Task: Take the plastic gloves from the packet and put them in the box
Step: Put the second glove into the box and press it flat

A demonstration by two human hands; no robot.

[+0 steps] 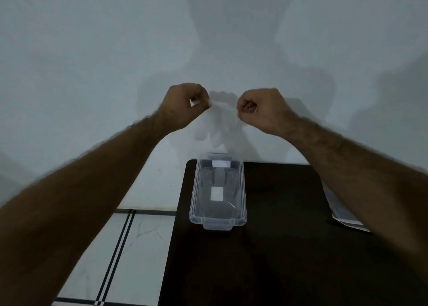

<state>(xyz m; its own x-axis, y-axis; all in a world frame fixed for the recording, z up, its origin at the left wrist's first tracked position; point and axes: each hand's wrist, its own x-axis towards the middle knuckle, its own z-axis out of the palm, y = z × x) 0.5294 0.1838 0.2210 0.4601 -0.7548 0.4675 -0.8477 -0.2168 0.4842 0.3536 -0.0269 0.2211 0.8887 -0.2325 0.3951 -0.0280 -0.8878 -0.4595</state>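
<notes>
A thin, see-through plastic glove (220,120) hangs in the air between my two raised hands, its fingers pointing down. My left hand (185,105) pinches the glove's cuff on one side and my right hand (260,107) pinches the other side. Directly below stands a clear plastic box (242,189) without a lid on the dark table, with white labels showing through it and what looks like clear plastic lying inside. The packet (345,215) lies flat at the table's right edge, mostly hidden under my right forearm.
The dark table (278,259) fills the lower right and stands against a pale wall (92,50). To its left is a light tiled floor (143,247) with black stripes.
</notes>
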